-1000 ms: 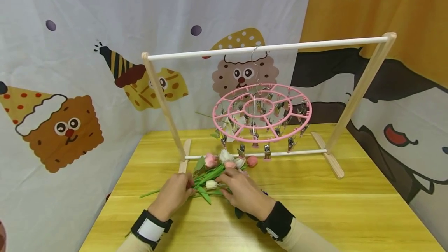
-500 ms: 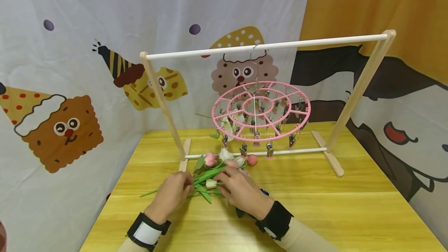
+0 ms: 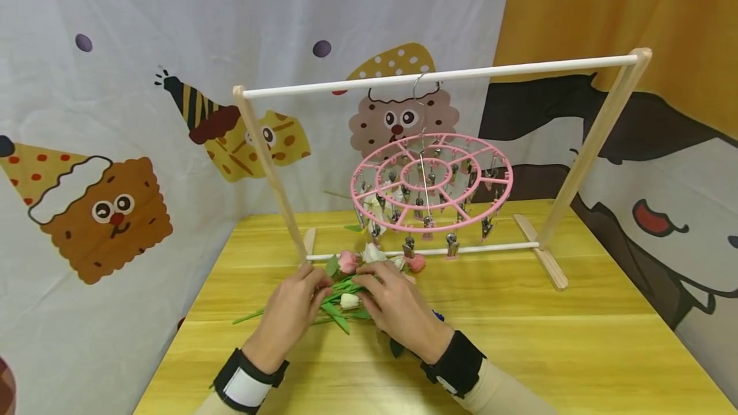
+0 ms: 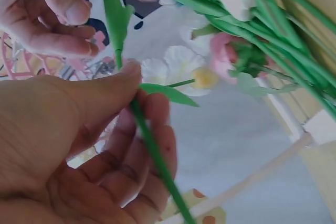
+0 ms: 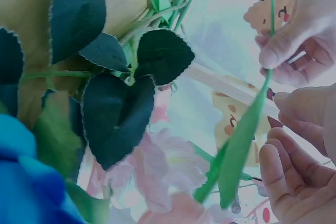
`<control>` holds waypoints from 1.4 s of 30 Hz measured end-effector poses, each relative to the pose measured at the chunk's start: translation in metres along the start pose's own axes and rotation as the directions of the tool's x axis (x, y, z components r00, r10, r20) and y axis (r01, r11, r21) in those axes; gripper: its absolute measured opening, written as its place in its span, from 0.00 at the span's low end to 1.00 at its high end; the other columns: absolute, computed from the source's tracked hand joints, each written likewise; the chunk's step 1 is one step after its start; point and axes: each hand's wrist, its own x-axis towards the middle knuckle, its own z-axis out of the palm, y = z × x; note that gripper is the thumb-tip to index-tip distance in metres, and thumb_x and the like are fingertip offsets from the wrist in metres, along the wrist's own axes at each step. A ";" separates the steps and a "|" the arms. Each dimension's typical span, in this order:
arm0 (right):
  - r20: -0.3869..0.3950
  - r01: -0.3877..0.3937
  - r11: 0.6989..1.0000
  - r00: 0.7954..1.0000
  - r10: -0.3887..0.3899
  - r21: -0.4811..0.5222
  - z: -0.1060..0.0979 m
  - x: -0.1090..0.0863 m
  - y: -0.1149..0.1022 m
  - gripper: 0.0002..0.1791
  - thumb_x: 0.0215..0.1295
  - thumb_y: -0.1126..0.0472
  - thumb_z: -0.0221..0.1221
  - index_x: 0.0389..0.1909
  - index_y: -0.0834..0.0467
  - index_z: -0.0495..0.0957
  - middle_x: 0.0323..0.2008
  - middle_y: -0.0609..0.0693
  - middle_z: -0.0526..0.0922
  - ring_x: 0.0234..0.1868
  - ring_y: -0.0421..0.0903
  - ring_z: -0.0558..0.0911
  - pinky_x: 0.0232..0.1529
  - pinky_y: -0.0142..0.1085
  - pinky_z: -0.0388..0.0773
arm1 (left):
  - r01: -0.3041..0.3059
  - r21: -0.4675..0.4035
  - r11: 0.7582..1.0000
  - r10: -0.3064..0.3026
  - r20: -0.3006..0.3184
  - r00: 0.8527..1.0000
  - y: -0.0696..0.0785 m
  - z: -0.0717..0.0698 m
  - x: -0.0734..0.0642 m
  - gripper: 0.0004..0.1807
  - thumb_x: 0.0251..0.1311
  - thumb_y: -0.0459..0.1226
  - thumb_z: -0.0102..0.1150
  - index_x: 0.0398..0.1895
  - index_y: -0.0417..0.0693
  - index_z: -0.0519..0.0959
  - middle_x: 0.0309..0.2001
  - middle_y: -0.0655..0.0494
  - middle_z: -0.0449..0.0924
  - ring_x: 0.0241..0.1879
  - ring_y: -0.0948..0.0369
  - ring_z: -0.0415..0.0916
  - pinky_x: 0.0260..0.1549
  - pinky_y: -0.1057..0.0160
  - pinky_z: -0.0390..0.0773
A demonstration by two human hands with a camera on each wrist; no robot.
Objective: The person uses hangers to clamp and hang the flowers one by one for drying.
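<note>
My left hand [image 3: 291,309] pinches a green artificial flower stem [image 4: 155,150] between thumb and fingers; the left wrist view shows this plainly. A long green leaf [image 5: 242,145] grows from that stem, reaching past my right hand [image 5: 310,161]. The right fingers are loosely bent beside the leaf, with nothing gripped between them. Below both hands lies a pile of artificial flowers: a white tulip [image 3: 349,301], a pink bloom [image 3: 348,262] and a white bloom [image 3: 373,253]. The right wrist view also has a blue flower [image 5: 31,171] with dark green leaves [image 5: 118,114]. The held stem's flower head cannot be made out.
A wooden rack with a white top bar [image 3: 519,70] stands on the yellow wood-grain table [image 3: 519,344]. From the bar hangs a round pink clip hanger [image 3: 432,229] with several metal clips. A patterned cloth [image 3: 190,18] hangs behind.
My left hand has lifted and shifted slightly forward, its fingertips now farther up over the pile. My right hand has moved a little forward too. The hanger has turned slightly.
</note>
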 end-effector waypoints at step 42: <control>-0.052 -0.038 0.999 0.998 0.038 0.011 -0.064 -0.018 0.012 0.34 0.67 0.82 0.73 0.72 0.56 0.86 0.47 0.52 0.86 0.40 0.42 0.77 0.38 0.29 0.73 | -0.198 -0.158 0.967 0.127 -0.373 0.919 -0.004 -0.009 0.026 0.22 0.59 0.33 0.90 0.55 0.46 0.90 0.41 0.54 0.93 0.40 0.57 0.92 0.41 0.52 0.93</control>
